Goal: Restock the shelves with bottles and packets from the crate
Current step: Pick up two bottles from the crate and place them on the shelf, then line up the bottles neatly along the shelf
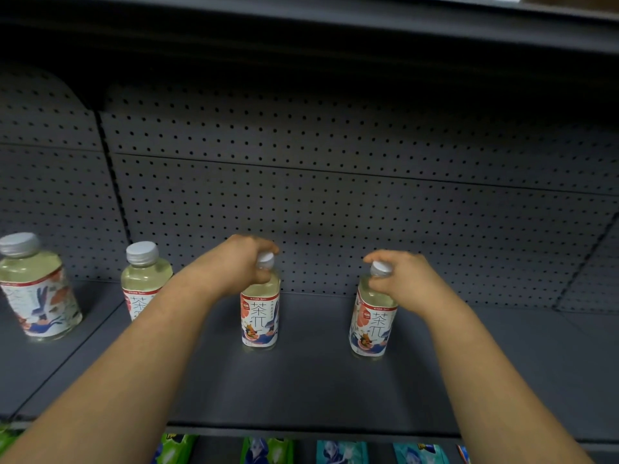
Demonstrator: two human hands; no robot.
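Two pale tea bottles with white caps and illustrated labels stand upright on the grey shelf (318,380). My left hand (241,262) grips the neck and cap of the middle bottle (259,316). My right hand (402,279) grips the neck of the right bottle (370,326), fingers curled around its cap. Both bottle bases rest on the shelf board. Two more bottles of the same kind stand to the left, one (142,279) partly behind my left forearm and one (37,293) on the neighbouring shelf section.
A grey pegboard back panel (335,182) closes the shelf behind the bottles. An upper shelf (335,25) overhangs. Green and teal packets (341,452) line the shelf below the front edge. Bare shelf board stretches to the right of the right bottle.
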